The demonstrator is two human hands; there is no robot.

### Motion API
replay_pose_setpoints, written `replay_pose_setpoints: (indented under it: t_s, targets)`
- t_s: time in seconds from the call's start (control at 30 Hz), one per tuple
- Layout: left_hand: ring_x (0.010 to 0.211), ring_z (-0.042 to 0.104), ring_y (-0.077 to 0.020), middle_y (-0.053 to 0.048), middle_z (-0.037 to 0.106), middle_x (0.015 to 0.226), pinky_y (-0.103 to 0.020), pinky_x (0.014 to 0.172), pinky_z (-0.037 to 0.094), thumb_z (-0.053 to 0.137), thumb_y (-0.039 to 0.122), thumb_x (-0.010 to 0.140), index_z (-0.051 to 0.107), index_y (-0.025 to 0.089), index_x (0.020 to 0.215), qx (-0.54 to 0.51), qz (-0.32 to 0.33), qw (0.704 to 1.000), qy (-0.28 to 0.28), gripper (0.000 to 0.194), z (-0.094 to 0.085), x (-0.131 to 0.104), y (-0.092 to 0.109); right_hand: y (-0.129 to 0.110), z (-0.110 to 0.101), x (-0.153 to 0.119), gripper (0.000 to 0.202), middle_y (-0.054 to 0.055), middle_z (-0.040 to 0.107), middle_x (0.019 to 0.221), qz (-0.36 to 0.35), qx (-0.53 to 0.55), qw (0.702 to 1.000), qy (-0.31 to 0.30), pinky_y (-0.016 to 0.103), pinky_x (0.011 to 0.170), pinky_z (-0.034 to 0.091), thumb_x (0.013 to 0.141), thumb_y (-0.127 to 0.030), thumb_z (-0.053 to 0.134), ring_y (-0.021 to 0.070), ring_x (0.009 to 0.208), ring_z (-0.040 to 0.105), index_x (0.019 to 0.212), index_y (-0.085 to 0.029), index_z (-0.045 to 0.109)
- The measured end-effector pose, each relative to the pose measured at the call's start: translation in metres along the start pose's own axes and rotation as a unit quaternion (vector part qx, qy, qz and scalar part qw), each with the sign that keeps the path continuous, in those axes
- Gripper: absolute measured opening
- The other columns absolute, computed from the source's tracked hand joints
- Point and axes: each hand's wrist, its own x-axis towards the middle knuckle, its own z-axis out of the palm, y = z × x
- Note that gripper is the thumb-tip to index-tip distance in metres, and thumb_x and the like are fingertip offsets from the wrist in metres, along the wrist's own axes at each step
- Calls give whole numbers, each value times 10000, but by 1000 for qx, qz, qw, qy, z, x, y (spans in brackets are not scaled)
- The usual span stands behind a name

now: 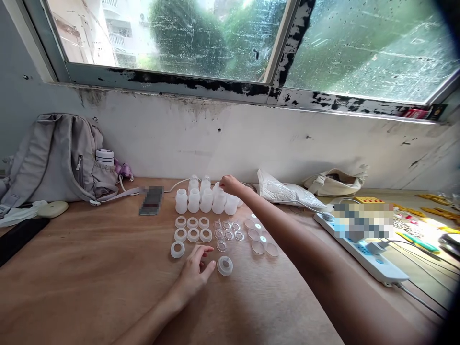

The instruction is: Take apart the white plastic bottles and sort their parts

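Near left hand (194, 273) is released, empty; far right hand (232, 184) — grip indeterminable (fingers curled) — could topple bottles (206, 203) by brushing them.

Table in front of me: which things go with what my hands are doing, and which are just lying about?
Seemingly in use:
frosted containers, at the right hand
white rings
small clear rings
clear discs
round white piece, near the left hand

Probably just lying about:
backpack
white pouch
cloth bag
power strip
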Motion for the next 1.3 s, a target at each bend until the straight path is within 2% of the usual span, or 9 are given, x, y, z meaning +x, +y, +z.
replay_pose_setpoints:
  t_s: [0.13, 0.27, 0.37, 0.47, 0.57, 0.67, 0.77, 1.0, 1.3]
  targets:
    - [916, 519, -179, -60, 522, 1034, -294, 733, 459, 470, 250, 770, 525, 202, 1006, 5, -2, 1000, -7, 246, -1, -1, 0, -7, -11, -16, 232, 86, 659, 829, -1, 15, 999, 40, 221, 640, 368, 768, -84, 446, 157, 745, 563, 858, -141, 652]
    - [907, 520, -177, -55, 524, 1038, -299, 741, 457, 468, 251, 775, 518, 210, 1008, 12, -1, 1000, -14, 242, -1, -2, -1, -27, -10, -65, 227, 57, 651, 818, -24, 41, 996, 79, 210, 630, 361, 838, -218, 410, 133, 724, 565, 920, -161, 614]
    - [891, 524, -182, -56, 535, 1016, -312, 751, 458, 486, 242, 764, 519, 207, 1005, 21, 9, 1000, -12, 245, 1, -2, -2, -47, 7, -121, 335, 20, 598, 574, -51, 115, 991, 53, 206, 489, 301, 857, -379, 375, 104, 497, 507, 747, -158, 601]
    - [899, 525, -191, -57, 547, 1003, -335, 793, 447, 507, 217, 747, 525, 207, 1007, 39, 33, 999, -15, 260, 3, -2, -4, -67, 34, -172, 325, -4, 562, 521, -59, 157, 986, 26, 204, 461, 257, 826, -447, 404, 100, 452, 479, 778, -168, 563]
    - [955, 513, -205, -63, 548, 1017, -360, 844, 426, 507, 186, 736, 524, 204, 1017, 66, 58, 996, -22, 282, 5, -2, -6, -83, 60, -200, 289, -6, 572, 565, -53, 181, 982, 14, 205, 471, 267, 771, -452, 483, 124, 500, 510, 872, -184, 521]
    - [1012, 487, -221, -70, 535, 1071, -387, 883, 406, 536, 187, 713, 498, 208, 1072, 89, 81, 992, -44, 362, 6, -3, -9, -92, 78, -208, 198, -13, 555, 568, -3, 225, 974, 42, 203, 475, 285, 791, -377, 461, 124, 506, 508, 859, -193, 488]
    - [1035, 468, -231, -71, 528, 1103, -404, 897, 395, 565, 201, 701, 468, 214, 1119, 108, 109, 986, -65, 430, 6, -5, -9, -97, 87, -208, 148, -27, 520, 555, 16, 285, 956, 73, 200, 478, 308, 808, -346, 441, 110, 483, 479, 821, -201, 467]
    - [951, 496, -206, -61, 562, 1016, -351, 836, 428, 563, 228, 735, 487, 201, 1070, 147, 143, 977, -63, 344, 5, -7, -3, -98, 81, -217, 93, -23, 509, 619, -29, 351, 932, 86, 217, 531, 360, 826, -280, 421, 114, 539, 477, 884, -214, 453]
    - [955, 488, -216, -59, 541, 1023, -356, 833, 422, 528, 131, 699, 473, 210, 1058, 204, 167, 964, -39, 372, 7, -6, -8, -99, 81, -219, 146, -11, 521, 712, -49, 371, 922, 98, 218, 563, 375, 760, -199, 461, 115, 594, 482, 897, -221, 417]
